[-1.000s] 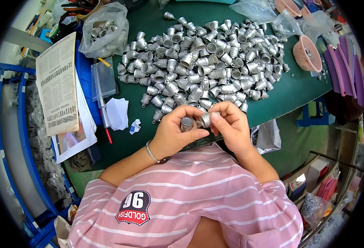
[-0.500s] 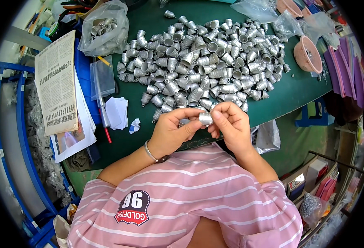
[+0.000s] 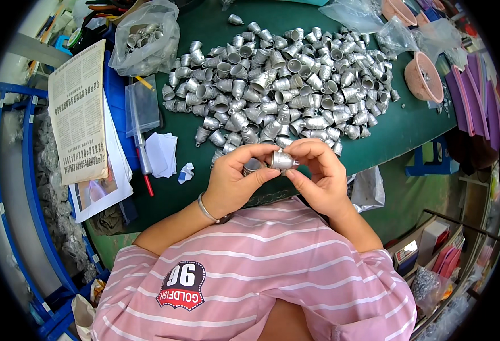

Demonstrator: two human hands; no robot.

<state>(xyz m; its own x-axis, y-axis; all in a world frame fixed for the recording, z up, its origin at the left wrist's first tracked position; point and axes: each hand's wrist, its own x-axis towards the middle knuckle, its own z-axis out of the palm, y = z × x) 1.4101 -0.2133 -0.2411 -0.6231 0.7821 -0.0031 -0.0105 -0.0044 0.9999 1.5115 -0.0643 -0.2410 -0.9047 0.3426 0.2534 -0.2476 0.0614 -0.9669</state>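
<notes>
A small silver metal bell (image 3: 282,160) lies sideways between my two hands, its loop end toward the right. My left hand (image 3: 233,179) pinches its left end between thumb and forefinger. A second bell (image 3: 251,166) sits in the curl of that same hand, its open mouth showing. Around the loop end close the thumb and fingers of my right hand (image 3: 322,179). Just beyond both hands, a wide heap of similar silver bells (image 3: 273,85) covers the middle of the green table (image 3: 398,133).
Left of the heap are a clear bag of bells (image 3: 146,40), a red-tipped tool (image 3: 146,170), white paper slips (image 3: 161,154) and a newspaper (image 3: 79,113). A pink basket (image 3: 423,79) stands at the right edge, near purple sheets (image 3: 463,102). A blue stool (image 3: 432,159) is below.
The bell between my hands has turned so its loop now shows at the right. My right hand's fingers have shifted and opened slightly around it. The second bell stays in my left hand.
</notes>
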